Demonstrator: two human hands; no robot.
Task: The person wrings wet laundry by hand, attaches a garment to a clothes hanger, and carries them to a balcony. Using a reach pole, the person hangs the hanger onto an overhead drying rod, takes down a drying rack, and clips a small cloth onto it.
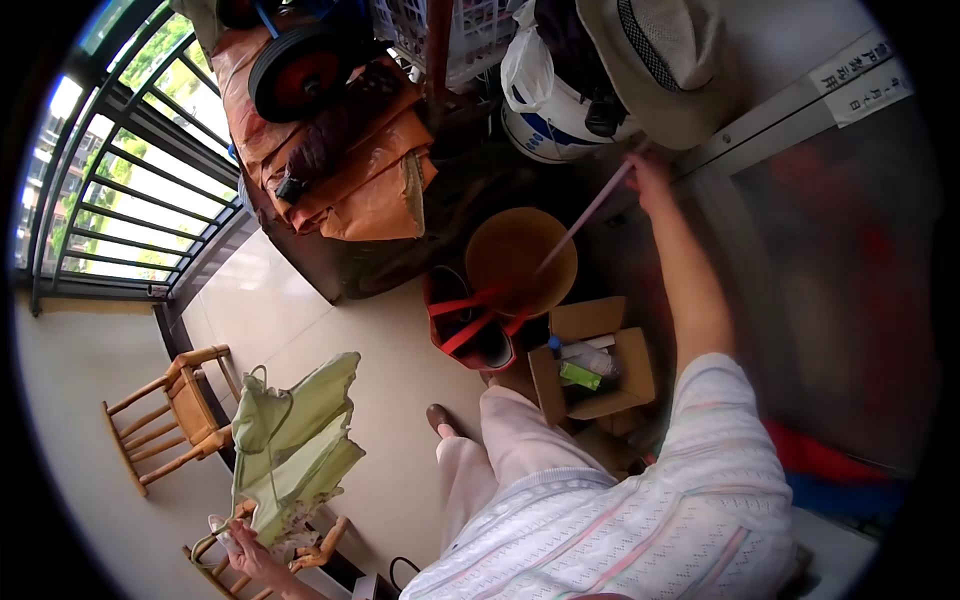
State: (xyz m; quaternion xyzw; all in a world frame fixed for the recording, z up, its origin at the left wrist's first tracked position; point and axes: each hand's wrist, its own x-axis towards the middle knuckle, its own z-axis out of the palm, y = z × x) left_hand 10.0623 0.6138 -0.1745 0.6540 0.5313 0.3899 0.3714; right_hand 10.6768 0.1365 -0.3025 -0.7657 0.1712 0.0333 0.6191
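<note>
My left hand [245,555], at the lower left, is closed on a light green cloth [300,450] with thin straps, which spreads upward over the floor and a bamboo chair. Up at the right, my right hand [648,180] grips the upper end of a thin pale pink stick [598,205]. The stick slants down to a round tan bucket-like container [520,255]; its lower end is blurred there. Just above my right hand hangs a straw hat [670,70] with a dark band.
An open cardboard box [635,370] with small items and a red-handled bag [470,340] stand near my legs. Bamboo chairs [190,405] line the left wall. Brown sheeting [370,200] with a black wheel [300,72] on it lies by the barred window. A white bucket [550,130] sits behind.
</note>
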